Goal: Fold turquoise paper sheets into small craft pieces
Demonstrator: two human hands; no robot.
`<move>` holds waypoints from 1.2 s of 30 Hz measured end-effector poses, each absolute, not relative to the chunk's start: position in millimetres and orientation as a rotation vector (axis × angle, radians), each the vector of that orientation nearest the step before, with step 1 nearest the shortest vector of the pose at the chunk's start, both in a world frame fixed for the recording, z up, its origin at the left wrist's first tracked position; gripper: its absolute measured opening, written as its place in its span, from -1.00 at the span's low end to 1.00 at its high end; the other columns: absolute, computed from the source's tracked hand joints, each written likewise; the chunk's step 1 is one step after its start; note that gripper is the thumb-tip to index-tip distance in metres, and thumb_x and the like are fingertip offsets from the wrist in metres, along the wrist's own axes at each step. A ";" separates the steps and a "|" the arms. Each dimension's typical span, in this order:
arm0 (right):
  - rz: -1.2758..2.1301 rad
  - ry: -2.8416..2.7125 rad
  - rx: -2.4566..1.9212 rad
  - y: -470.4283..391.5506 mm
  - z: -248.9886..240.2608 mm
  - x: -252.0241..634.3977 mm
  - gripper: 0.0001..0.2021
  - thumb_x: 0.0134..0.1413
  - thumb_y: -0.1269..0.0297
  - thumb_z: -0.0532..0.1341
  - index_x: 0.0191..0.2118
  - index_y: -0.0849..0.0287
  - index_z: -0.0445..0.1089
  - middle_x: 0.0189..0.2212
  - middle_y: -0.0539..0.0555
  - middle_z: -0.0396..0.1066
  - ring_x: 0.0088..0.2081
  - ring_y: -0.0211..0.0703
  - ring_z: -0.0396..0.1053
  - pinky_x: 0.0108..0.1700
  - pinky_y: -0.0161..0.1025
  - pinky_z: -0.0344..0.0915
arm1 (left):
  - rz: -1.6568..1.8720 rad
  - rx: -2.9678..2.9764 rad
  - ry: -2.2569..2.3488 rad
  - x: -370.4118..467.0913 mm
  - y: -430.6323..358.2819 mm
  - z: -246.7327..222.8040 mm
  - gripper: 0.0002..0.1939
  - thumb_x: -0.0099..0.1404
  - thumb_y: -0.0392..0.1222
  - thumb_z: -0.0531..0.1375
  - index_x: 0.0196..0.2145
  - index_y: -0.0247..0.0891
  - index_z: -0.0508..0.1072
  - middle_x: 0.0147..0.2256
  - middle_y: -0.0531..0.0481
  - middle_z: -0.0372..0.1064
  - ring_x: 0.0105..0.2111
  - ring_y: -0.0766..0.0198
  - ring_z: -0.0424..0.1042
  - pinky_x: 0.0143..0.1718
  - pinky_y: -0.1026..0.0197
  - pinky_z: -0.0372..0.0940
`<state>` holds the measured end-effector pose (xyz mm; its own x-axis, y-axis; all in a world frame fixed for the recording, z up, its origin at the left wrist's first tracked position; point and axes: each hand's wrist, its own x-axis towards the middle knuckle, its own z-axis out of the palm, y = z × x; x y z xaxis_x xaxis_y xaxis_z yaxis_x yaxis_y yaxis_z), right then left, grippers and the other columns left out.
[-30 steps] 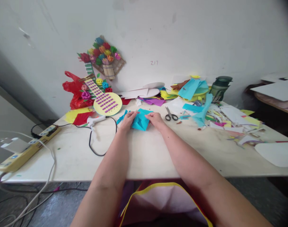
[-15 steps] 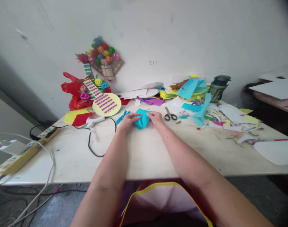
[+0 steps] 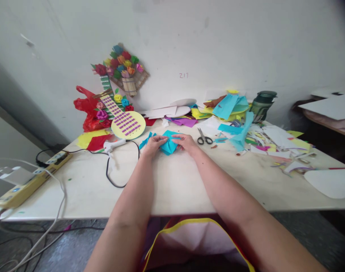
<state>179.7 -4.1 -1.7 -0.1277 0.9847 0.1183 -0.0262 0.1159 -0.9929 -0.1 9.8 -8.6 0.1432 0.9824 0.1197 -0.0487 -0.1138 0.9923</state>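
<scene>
A creased piece of blue paper is held between both hands above the middle of the table. My left hand pinches its left side with thumb and fingers. On the right side, my right hand has its fingers closed on the paper, the fingertips near its centre. Folded blue strips lie just behind my left hand. Black-handled scissors rest to the right of my right hand, blades pointing toward the wall.
A white glue gun with a black cord lies left, near a yellow power strip. Behind stand a paper guitar and red bag. Paper scraps and a green bottle are at right.
My right hand's fingers have shifted left from the paper's right corner toward its centre. My left hand has hardly moved and still pinches the paper.
</scene>
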 end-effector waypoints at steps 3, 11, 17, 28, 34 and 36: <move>1.225 -1.353 -1.055 -2.1 -3.6 180.0 -0.80 -0.21 0.40 0.31 -0.33 0.28 0.51 -0.73 -0.07 0.31 -0.68 -0.37 0.22 -0.69 -0.44 0.04 | 1.197 1.307 0.927 -0.3 6.6 -5.6 -0.61 -0.09 0.02 0.37 -0.39 -0.34 0.54 -0.63 0.10 0.31 -0.64 0.46 0.20 -0.59 0.35 0.09; 1.200 -1.241 -1.077 -2.5 -0.4 178.4 -0.88 -0.23 0.44 0.29 -0.43 0.28 0.48 -0.76 -0.08 0.29 -0.70 -0.35 0.20 -0.68 -0.41 0.09 | 1.079 1.217 0.795 -4.2 4.4 -2.4 -0.44 -0.21 -0.16 0.44 -0.18 -0.32 0.52 -0.44 0.01 0.45 -0.47 0.32 0.41 -0.37 0.22 0.34; 1.200 -1.230 -1.067 -1.3 -1.2 176.9 -0.90 -0.22 0.46 0.29 -0.44 0.28 0.47 -0.77 -0.09 0.27 -0.70 -0.36 0.19 -0.68 -0.42 0.09 | 1.124 1.271 0.887 -4.2 8.0 -9.2 -0.51 -0.19 -0.17 0.44 -0.23 -0.33 0.53 -0.49 0.05 0.41 -0.51 0.39 0.38 -0.42 0.27 0.32; 1.209 -1.249 -1.047 -4.7 2.2 176.5 -0.88 -0.23 0.47 0.28 -0.42 0.28 0.47 -0.78 -0.08 0.26 -0.69 -0.34 0.20 -0.67 -0.40 0.17 | 1.182 1.376 0.957 -3.6 11.4 -10.5 -0.56 -0.17 -0.12 0.43 -0.28 -0.34 0.54 -0.56 0.06 0.38 -0.58 0.39 0.33 -0.49 0.29 0.26; 1.204 -1.258 -1.052 -7.0 4.1 176.2 -0.88 -0.24 0.47 0.28 -0.43 0.29 0.47 -0.79 -0.10 0.25 -0.69 -0.34 0.20 -0.65 -0.40 0.21 | 1.159 1.344 0.962 -1.6 8.5 -8.0 -0.54 -0.19 -0.11 0.43 -0.29 -0.35 0.54 -0.54 0.04 0.40 -0.56 0.38 0.35 -0.47 0.28 0.28; 1.205 -1.267 -1.053 -7.1 4.4 175.9 -0.87 -0.24 0.47 0.27 -0.42 0.29 0.47 -0.80 -0.10 0.24 -0.71 -0.35 0.20 -0.65 -0.40 0.22 | 1.162 1.338 0.975 -1.3 8.5 -8.1 -0.55 -0.19 -0.10 0.43 -0.31 -0.35 0.54 -0.54 0.03 0.40 -0.56 0.39 0.34 -0.48 0.29 0.27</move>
<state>175.9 -7.1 4.4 -0.0667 0.9916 0.1106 -0.0605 0.1066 -0.9925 -1.3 8.5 -8.1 0.1915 0.9751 0.1123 -0.0586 -0.1029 0.9930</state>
